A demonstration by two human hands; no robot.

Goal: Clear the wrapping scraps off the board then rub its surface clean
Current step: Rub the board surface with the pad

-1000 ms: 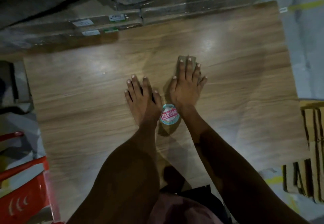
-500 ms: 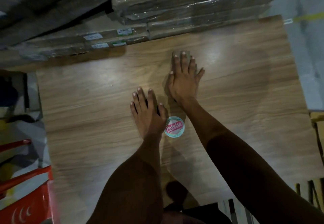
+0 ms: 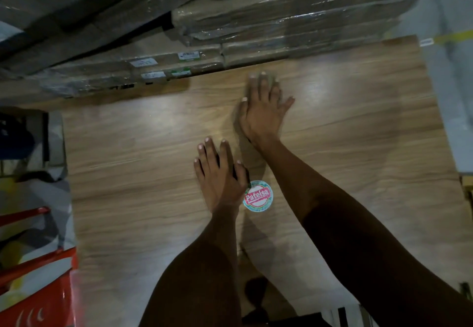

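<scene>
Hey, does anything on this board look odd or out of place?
Only the round sticker near the board's middle, beside the left hand; it breaks the plain wood grain. No scraps show. The right hand lies flat farther up.

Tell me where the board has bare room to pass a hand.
Free: the board right of the right hand, and left of the left hand toward the red crate. Crowded: around the round sticker between the wrists, and along the wrapped packs.

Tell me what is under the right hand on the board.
A small brownish pad or cloth shows past the fingertips of the right hand, pressed flat on the board. The hand covers most of it, so what it is stays unclear.
</scene>
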